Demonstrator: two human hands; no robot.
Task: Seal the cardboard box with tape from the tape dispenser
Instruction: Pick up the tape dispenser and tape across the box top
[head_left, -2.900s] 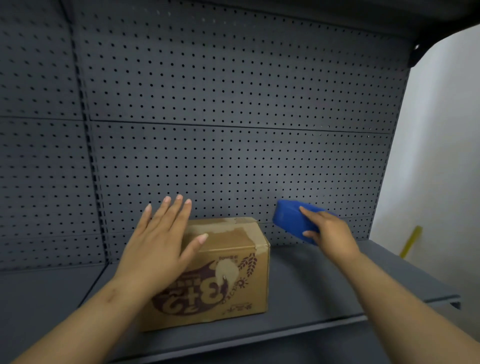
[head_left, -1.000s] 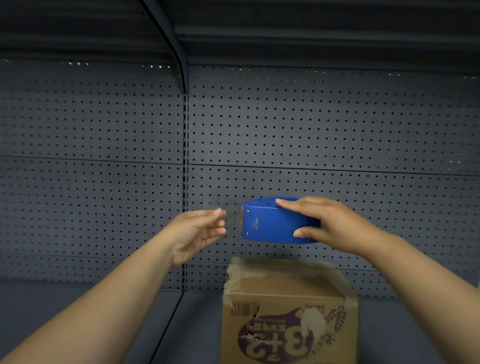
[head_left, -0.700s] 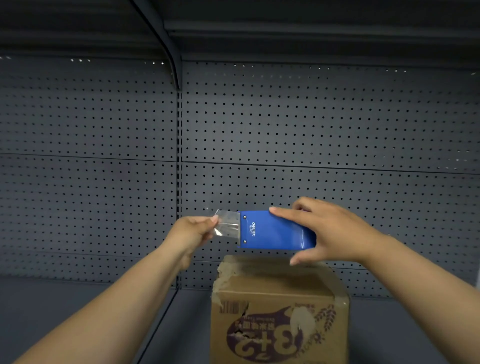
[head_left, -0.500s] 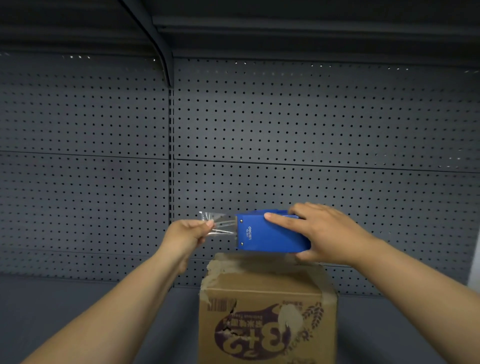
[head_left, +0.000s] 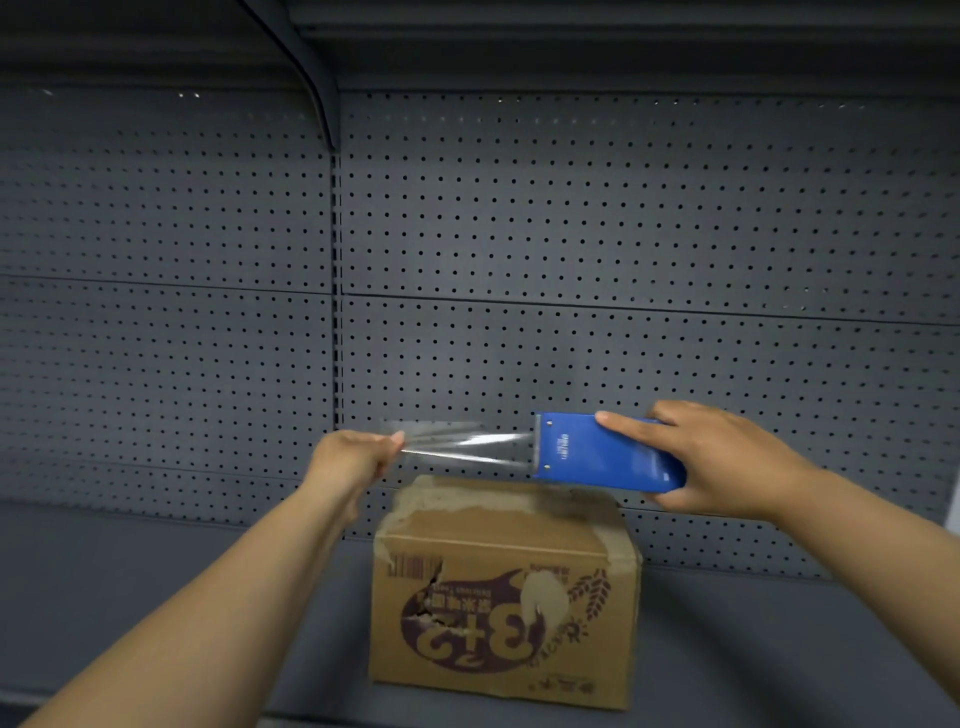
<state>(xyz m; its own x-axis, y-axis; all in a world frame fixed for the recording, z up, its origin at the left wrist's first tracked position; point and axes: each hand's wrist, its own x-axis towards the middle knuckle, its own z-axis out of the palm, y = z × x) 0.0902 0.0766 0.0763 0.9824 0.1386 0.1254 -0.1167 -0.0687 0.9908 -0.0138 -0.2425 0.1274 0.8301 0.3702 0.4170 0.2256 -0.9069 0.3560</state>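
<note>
A brown cardboard box (head_left: 504, 597) with a purple printed logo stands on the grey shelf (head_left: 753, 649), its top flaps down and its upper left edge torn. Just above the box my right hand (head_left: 727, 457) grips a blue tape dispenser (head_left: 602, 452), held level. A strip of clear tape (head_left: 462, 444) stretches left from the dispenser's mouth. My left hand (head_left: 353, 457) pinches the strip's free end, above and left of the box. The tape hangs in the air, apart from the box top.
A grey pegboard back wall (head_left: 571, 234) rises behind the box. A shelf bracket (head_left: 311, 78) curves down from the shelf above at the upper left. Bare shelf surface lies on both sides of the box.
My left hand took hold of the tape end and drew it leftward. The strip between my hands has grown longer, and the dispenser has shifted a little to the right.
</note>
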